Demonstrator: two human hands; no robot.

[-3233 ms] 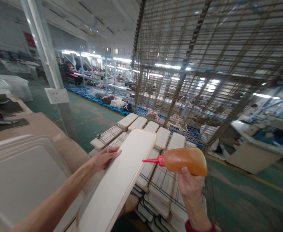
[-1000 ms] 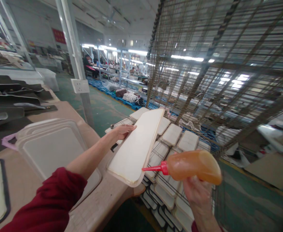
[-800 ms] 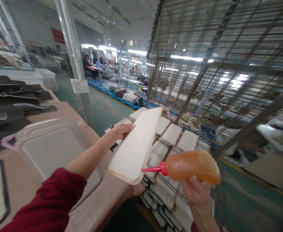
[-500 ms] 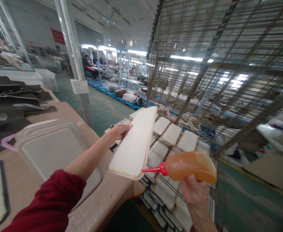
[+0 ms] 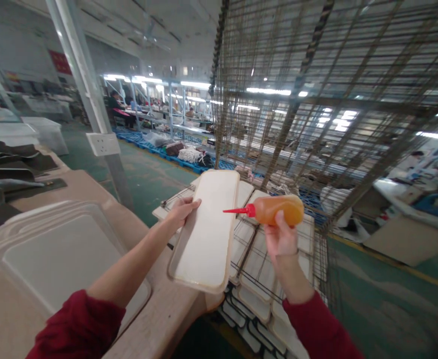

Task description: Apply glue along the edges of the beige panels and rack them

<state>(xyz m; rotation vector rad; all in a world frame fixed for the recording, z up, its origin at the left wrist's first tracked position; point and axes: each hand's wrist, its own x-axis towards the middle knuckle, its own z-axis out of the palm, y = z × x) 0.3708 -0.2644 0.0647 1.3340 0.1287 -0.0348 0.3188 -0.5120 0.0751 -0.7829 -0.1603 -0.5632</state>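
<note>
My left hand (image 5: 184, 209) grips the left edge of a white rounded-rectangular panel (image 5: 209, 234), thumb on its face. A thin yellowish line runs along the panel's rim. In my right hand (image 5: 282, 237) is a squeeze bottle (image 5: 279, 210) of amber liquid, lying sideways with its red nozzle pointing left. The nozzle tip overlaps the upper right part of the panel in view; whether it touches cannot be told. Beneath the panel, several similar white panels (image 5: 258, 267) lie on wire rack shelves.
Larger pale panels (image 5: 54, 254) are stacked on the brown table (image 5: 129, 229) at left, with dark sheets (image 5: 5, 199) behind. A wire rack section (image 5: 316, 99) rises at upper right. A post with a socket box (image 5: 103, 144) stands beyond the table.
The nozzle has moved from the panel's lower right corner up along its right side. My left hand has turned the panel more upright and face-on. The camera view has shifted right.
</note>
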